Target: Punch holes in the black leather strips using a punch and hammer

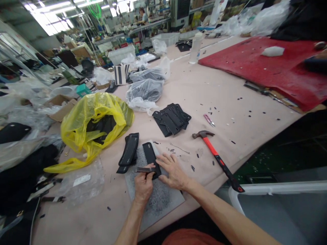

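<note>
My left hand (143, 186) is closed around a short, dark metal bar-shaped tool (145, 169), held over the lower end of a flat black strip (150, 154). The strip lies on a grey, speckled board (159, 200). My right hand (173, 171) rests with fingers spread at the strip's right edge, fingertips on or beside it. Left of the strip sits a small stack of similar black pieces (129, 149), partly on the board. The tool's working end is too small to make out.
A claw hammer (213, 151) with a red and black handle lies to the right. Beyond are a pile of black pieces (172, 118), pink snips (209, 120) and a yellow plastic bag (74, 117). A red sheet (255, 64) covers the far right. Small black scraps dot the table.
</note>
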Tool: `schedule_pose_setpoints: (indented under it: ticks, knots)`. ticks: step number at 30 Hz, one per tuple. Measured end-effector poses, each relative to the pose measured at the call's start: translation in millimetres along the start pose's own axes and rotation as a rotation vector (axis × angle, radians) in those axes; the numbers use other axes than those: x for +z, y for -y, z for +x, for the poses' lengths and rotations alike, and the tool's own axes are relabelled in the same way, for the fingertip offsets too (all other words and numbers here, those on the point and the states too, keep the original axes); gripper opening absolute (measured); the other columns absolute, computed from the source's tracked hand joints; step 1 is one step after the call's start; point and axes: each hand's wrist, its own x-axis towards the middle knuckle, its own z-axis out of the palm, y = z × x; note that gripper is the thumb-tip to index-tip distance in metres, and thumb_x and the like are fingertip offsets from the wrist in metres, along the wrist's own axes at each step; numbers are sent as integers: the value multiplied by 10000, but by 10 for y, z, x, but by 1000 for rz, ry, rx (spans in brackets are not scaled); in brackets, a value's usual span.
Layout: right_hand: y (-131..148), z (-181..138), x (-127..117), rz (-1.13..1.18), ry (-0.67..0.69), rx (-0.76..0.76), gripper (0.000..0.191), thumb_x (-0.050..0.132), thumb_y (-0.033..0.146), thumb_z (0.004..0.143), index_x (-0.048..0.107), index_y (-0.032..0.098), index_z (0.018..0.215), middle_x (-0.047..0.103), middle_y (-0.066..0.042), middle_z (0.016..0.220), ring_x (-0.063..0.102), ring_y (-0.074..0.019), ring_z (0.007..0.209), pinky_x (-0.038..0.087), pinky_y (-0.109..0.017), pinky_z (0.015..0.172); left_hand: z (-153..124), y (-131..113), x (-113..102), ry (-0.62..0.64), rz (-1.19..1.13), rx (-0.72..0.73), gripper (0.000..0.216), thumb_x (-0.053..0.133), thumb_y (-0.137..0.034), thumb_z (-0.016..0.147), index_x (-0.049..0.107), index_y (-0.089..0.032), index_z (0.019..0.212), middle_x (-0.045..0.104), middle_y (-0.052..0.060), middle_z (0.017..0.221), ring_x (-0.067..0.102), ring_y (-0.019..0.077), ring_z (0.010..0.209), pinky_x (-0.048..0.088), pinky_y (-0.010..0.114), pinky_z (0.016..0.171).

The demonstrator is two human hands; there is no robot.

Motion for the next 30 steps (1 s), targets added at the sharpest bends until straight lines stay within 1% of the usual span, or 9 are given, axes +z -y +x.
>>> schedule_pose_setpoints:
  ticks: [6, 14, 17, 19, 22, 25, 26, 28, 30]
  knots:
    - [4, 16, 7, 26, -28, 4, 681, 596, 450, 837, 413, 228, 1455, 336, -77, 1570, 217, -324, 1447, 75, -582, 1161, -3, -16, -7, 11, 63, 71, 223, 544, -226, 895, 712, -198, 1039, 749, 62, 1086, 698, 227, 1036, 565, 404, 946]
    - [-6, 0, 23, 42, -44, 1, 683, 618, 400, 813, 424, 227, 1444, 347, -74, 1564, 222, -317, 1444, 70, -586, 1162, -20, -41, 81, -35, 224, 199, 229, 511, -167, 888, 697, -167, 1021, 752, 93, 1069, 710, 234, 1015, 587, 385, 905]
    - [23, 19, -20, 43, -37, -21, 651, 603, 441, 836, 443, 221, 1428, 378, -85, 1544, 253, -326, 1429, 117, -592, 1155, -32, -52, 121, -22, 262, 200, 245, 488, -151, 893, 684, -164, 1039, 747, 94, 1088, 710, 232, 1020, 596, 377, 884]
    - [20, 3, -128, 30, -77, -14, 564, 580, 435, 860, 500, 214, 1372, 428, -98, 1505, 315, -320, 1394, 192, -562, 1145, -42, -51, 141, -21, 281, 199, 248, 478, -149, 895, 681, -166, 1036, 749, 91, 1081, 715, 233, 1006, 600, 385, 876]
    - [-127, -140, -409, -80, -285, 144, 422, 499, 352, 916, 543, 162, 1291, 491, -147, 1417, 429, -300, 1298, 336, -472, 1083, -64, -32, 162, -39, 309, 201, 249, 483, -145, 889, 674, -169, 1047, 752, 91, 1065, 721, 241, 985, 605, 398, 865]
    - [-496, -425, -732, -353, -477, 416, 402, 495, 308, 904, 531, 111, 1252, 497, -208, 1353, 475, -347, 1217, 399, -476, 992, -88, -5, 180, -52, 296, 206, 263, 486, -132, 880, 660, -170, 1073, 746, 97, 1077, 715, 243, 999, 598, 397, 881]
    - [-646, -527, -826, -448, -484, 512, 415, 518, 311, 884, 529, 97, 1239, 499, -235, 1327, 495, -369, 1175, 414, -492, 949, -94, 3, 186, -56, 284, 205, 271, 486, -128, 875, 655, -172, 1082, 744, 97, 1080, 712, 241, 1005, 595, 392, 885]
    - [-925, -695, -980, -518, -410, 654, 349, 506, 323, 879, 564, 91, 1134, 569, -242, 1138, 563, -364, 1023, 451, -480, 832, -106, 13, 195, -62, 267, 194, 276, 488, -122, 866, 647, -177, 1085, 740, 96, 1070, 709, 238, 1002, 594, 380, 876]
    - [-1096, -787, -1082, -368, -350, 773, 222, 491, 312, 878, 587, 135, 972, 598, -174, 933, 594, -314, 870, 464, -432, 734, -115, 15, 201, -60, 263, 173, 261, 491, -120, 863, 642, -182, 1066, 737, 94, 1040, 709, 235, 972, 595, 369, 844]
